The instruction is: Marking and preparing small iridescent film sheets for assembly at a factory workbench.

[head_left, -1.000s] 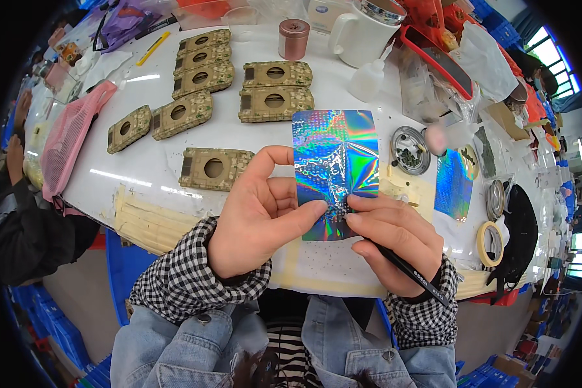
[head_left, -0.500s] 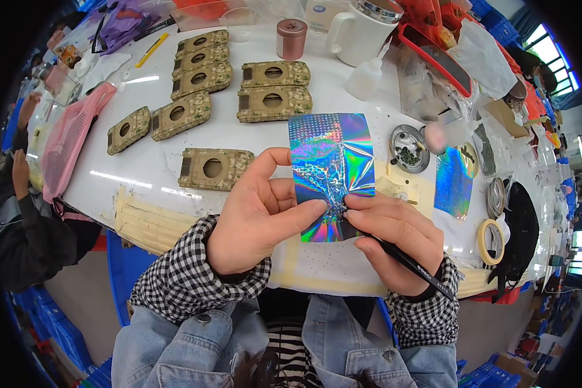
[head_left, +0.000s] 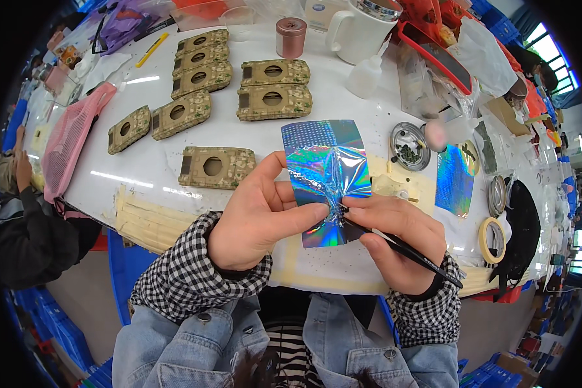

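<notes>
My left hand [head_left: 255,223] pinches a shiny holographic sheet [head_left: 326,158] between thumb and fingers, above the near edge of the table. One part of the sheet carries rows of tiny dots, and it is creased toward its lower middle. In my right hand [head_left: 404,236] is a pair of slim black tweezers [head_left: 410,253], their tips against the sheet close to my left thumb. Whatever small piece may be at the tips is too small to make out. Just beyond my left hand lies a camouflage-painted model tank hull [head_left: 191,167] with a round hole.
Several more camouflage hulls [head_left: 275,102] stand farther back. On the right are a round metal dish [head_left: 419,132] with dark green bits, another holographic sheet [head_left: 452,187] and a tape roll [head_left: 484,239]. A white mug [head_left: 365,32], pink tin [head_left: 291,39] and red-cased phone [head_left: 436,59] sit behind.
The holographic sheet has shifted slightly left and down and tilted. The tweezers' rear end has swung a little to the right. At the far left, another person's arms have moved.
</notes>
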`<state>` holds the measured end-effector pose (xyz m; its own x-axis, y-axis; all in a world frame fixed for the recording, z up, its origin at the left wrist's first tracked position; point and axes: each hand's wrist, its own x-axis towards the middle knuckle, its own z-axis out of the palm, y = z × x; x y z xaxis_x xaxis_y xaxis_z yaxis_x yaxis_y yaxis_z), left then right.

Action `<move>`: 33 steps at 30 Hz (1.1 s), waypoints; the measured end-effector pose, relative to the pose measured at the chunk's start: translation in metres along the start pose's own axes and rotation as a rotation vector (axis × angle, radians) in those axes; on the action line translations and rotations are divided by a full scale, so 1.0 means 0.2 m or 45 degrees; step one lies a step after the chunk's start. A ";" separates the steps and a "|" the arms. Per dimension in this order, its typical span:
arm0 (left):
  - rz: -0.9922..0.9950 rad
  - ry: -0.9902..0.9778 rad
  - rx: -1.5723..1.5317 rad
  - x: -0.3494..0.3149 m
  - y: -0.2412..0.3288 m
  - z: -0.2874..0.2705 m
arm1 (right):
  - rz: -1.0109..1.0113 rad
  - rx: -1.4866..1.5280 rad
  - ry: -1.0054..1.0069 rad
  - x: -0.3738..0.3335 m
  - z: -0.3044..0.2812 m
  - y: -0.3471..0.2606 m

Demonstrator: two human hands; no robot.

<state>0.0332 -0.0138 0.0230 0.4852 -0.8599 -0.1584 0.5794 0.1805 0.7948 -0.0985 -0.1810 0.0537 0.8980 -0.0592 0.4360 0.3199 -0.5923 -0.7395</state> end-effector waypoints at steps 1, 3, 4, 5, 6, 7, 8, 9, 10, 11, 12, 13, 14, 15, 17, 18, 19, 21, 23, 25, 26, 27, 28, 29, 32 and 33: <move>-0.007 -0.004 -0.007 0.00 0.00 0.00 | 0.006 0.003 -0.004 0.00 0.00 0.00; -0.008 0.000 -0.016 0.00 -0.01 0.00 | 0.019 0.015 -0.008 0.00 0.00 0.00; -0.008 0.002 -0.020 0.00 -0.01 0.00 | 0.026 0.021 -0.010 -0.01 0.00 0.00; -0.013 0.022 0.011 0.00 0.00 0.00 | 0.023 0.021 0.011 -0.01 -0.01 0.00; -0.018 0.042 0.042 0.00 0.01 0.01 | 0.019 0.019 0.033 -0.02 -0.01 0.00; -0.022 0.060 0.073 -0.01 0.02 0.01 | 0.017 0.017 0.054 -0.03 -0.02 0.00; -0.001 0.062 0.075 -0.01 0.01 0.01 | -0.040 -0.040 0.063 -0.03 -0.01 0.01; 0.019 0.062 0.077 0.00 0.00 0.01 | -0.096 -0.099 0.073 -0.02 0.00 0.02; 0.040 0.062 0.079 0.00 -0.01 0.00 | -0.153 -0.157 0.083 -0.01 0.01 0.03; 0.044 0.040 0.060 0.00 -0.01 0.00 | -0.156 -0.222 0.090 0.00 0.01 0.02; 0.048 0.017 0.040 0.00 -0.02 -0.01 | -0.160 -0.287 0.097 0.00 0.01 0.01; 0.052 -0.006 0.021 0.00 -0.02 -0.01 | -0.163 -0.351 0.104 0.01 0.02 0.00; 0.055 -0.012 0.007 0.00 -0.02 0.00 | -0.161 -0.329 0.132 0.01 0.03 0.01; 0.057 -0.018 -0.007 -0.01 -0.03 0.01 | -0.160 -0.306 0.160 0.00 0.05 0.01; 0.072 -0.038 -0.042 -0.01 -0.03 0.02 | -0.160 -0.290 0.189 0.00 0.06 0.02; 0.086 -0.052 -0.063 -0.01 -0.03 0.02 | -0.162 -0.298 0.190 0.00 0.06 0.02; 0.099 -0.066 -0.084 -0.01 -0.03 0.03 | -0.164 -0.306 0.191 0.00 0.06 0.02; 0.101 -0.072 -0.098 -0.01 -0.04 0.02 | -0.159 -0.247 0.236 0.00 0.08 0.03; 0.101 -0.084 -0.116 -0.01 -0.06 0.02 | -0.167 -0.215 0.267 -0.01 0.09 0.03; 0.100 -0.105 -0.139 0.00 -0.07 0.02 | -0.187 -0.209 0.285 -0.01 0.08 0.04; 0.079 -0.085 -0.112 0.00 -0.07 0.02 | -0.182 -0.201 0.284 -0.01 0.08 0.04; 0.058 -0.065 -0.085 0.00 -0.07 0.02 | -0.178 -0.193 0.283 -0.01 0.09 0.04; 0.037 -0.045 -0.058 0.00 -0.07 0.01 | -0.173 -0.185 0.281 -0.01 0.09 0.04; 0.024 -0.053 -0.047 0.00 -0.07 0.02 | -0.140 -0.137 0.287 -0.01 0.09 0.03; 0.007 -0.060 -0.041 0.00 -0.05 0.03 | -0.017 -0.018 0.294 -0.02 0.09 0.03; 0.017 -0.052 -0.058 0.00 -0.05 0.04 | 0.040 0.007 0.290 -0.03 0.09 0.02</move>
<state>0.0231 -0.0193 0.0196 0.4663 -0.8760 -0.1234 0.6029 0.2126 0.7689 -0.0963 -0.1685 0.0383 0.8165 -0.2577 0.5166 0.2950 -0.5830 -0.7570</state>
